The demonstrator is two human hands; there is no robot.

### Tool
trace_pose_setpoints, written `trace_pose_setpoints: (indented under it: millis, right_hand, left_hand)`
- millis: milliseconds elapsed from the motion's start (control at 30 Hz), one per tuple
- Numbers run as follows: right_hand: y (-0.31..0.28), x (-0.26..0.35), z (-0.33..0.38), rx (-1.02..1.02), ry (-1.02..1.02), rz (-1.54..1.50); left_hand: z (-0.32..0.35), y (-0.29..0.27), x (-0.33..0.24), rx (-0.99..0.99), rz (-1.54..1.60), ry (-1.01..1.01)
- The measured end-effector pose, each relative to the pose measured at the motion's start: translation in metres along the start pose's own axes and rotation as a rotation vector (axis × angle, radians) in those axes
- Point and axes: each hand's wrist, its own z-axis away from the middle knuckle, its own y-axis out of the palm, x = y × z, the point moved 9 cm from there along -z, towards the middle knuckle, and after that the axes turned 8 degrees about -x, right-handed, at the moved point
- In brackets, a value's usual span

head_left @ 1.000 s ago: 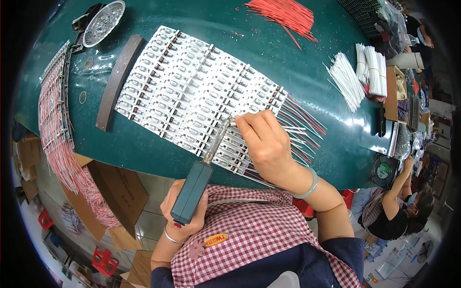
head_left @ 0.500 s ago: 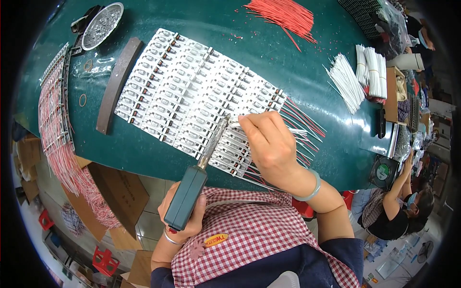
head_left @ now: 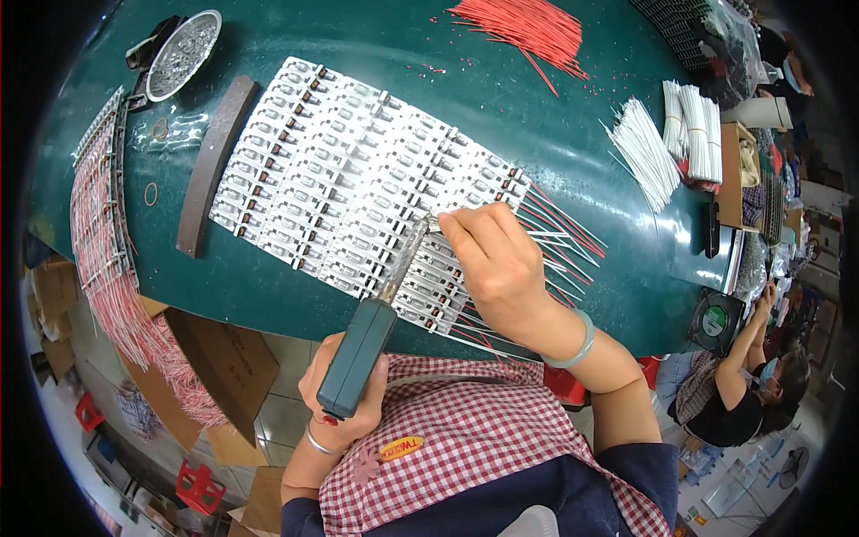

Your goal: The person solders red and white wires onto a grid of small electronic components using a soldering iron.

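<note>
My left hand (head_left: 344, 380) is wrapped round the dark green handle of a soldering iron (head_left: 358, 358). Its metal barrel slants up across a panel of white circuit boards (head_left: 358, 170), and its tip meets the boards close to my right fingertips. My right hand (head_left: 497, 259) is closed in a pinch over the panel, on what looks like a thin wire; the hand hides most of it. Small components sit in rows along the panel. Red and white wires (head_left: 564, 224) fan out from its right side, partly behind my right hand and wrist.
A brown curved bar (head_left: 215, 166) lies left of the panel, near a metal bowl (head_left: 185, 55) of shiny bits. Wired boards (head_left: 98, 197) hang over the table's left edge. Red wires (head_left: 528, 31) and white wire bundles (head_left: 644, 152) lie behind. A co-worker (head_left: 738, 385) sits at right.
The panel has shifted slightly left. The iron's handle has moved a little right and its barrel leans more. My right fingers have edged slightly left, still pinched.
</note>
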Motion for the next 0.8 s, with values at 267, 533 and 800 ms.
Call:
trace_pose_setpoints:
  millis: [267,533,800]
  right_hand:
    - [-0.002,-0.001,-0.002,0.007,0.059,0.01]
    - [-0.003,0.0,0.0,0.008,0.018,-0.029]
    - [-0.002,-0.012,-0.001,-0.024,0.01,0.002]
  left_hand:
    - [0.003,-0.002,0.0,0.002,-0.023,0.035]
    - [0.01,-0.007,0.01,0.004,-0.028,-0.042]
    - [0.005,0.0,0.009,0.013,-0.012,-0.045]
